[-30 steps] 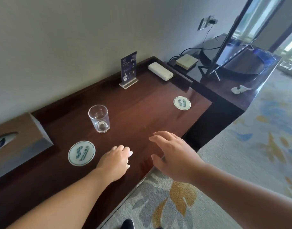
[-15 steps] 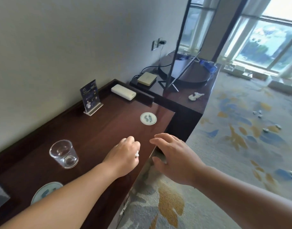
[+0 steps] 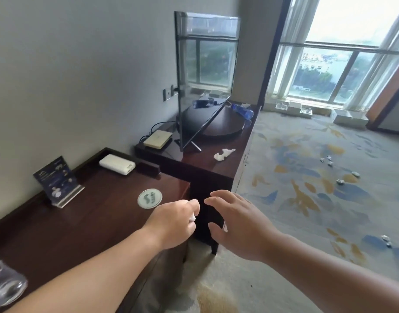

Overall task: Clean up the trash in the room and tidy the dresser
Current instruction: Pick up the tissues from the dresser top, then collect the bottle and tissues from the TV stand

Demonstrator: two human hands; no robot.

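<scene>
Head view: my left hand (image 3: 173, 222) is curled, fingers pinching a small white scrap (image 3: 192, 217) over the right edge of the near tabletop (image 3: 99, 211), just right of the coaster (image 3: 149, 198). My right hand (image 3: 237, 224) is relaxed with fingers spread, holding nothing, and hovers off the edge above the carpet (image 3: 284, 199). Likely next trash: the crumpled tissue (image 3: 223, 154) on the far tabletop (image 3: 205, 166), in front of the TV (image 3: 205, 75). Plan: lead with the free right hand and pinch the tissue from the top so it lifts in one piece, clear of the TV. Clamp the left pinch tight, because the scrap is tiny and easy to drop. A blue bottle (image 3: 242, 110) lies at the far end past the TV. There are paper bits (image 3: 340, 181) scattered on the carpet, right. No bin in view.
</scene>
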